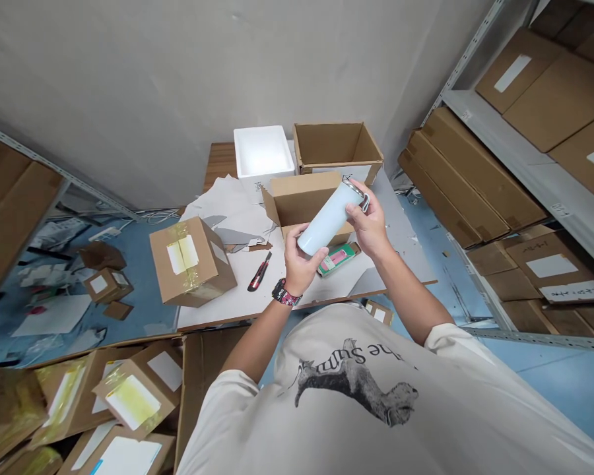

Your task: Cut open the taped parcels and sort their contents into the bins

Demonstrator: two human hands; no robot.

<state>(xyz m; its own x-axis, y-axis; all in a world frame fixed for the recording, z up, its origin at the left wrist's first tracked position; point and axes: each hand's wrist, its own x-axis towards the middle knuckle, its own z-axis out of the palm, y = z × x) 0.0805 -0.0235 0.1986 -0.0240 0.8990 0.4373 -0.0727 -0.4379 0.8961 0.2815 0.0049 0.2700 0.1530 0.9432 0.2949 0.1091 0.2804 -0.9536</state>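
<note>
A light blue bottle [329, 219] with a metal rim and a strap loop is held tilted, its rimmed end up to the right. My left hand [301, 262] grips its lower end, and my right hand [369, 223] holds it near the rim. Behind the bottle stands an open cardboard box [297, 208] with raised flaps. Below it on the table lies a green box with a pink picture [336, 259], partly covered by my left fingers. To the left, a red and black utility knife [260, 271] rests on the table.
A taped carton [191, 264] sits on the table's left [202, 318]. At the back are a white foam box [263, 155] and an open carton [336, 144]. Crumpled paper [232, 211] lies between. Shelves of boxes [505, 158] stand right; more cartons [133, 396] fill the lower left.
</note>
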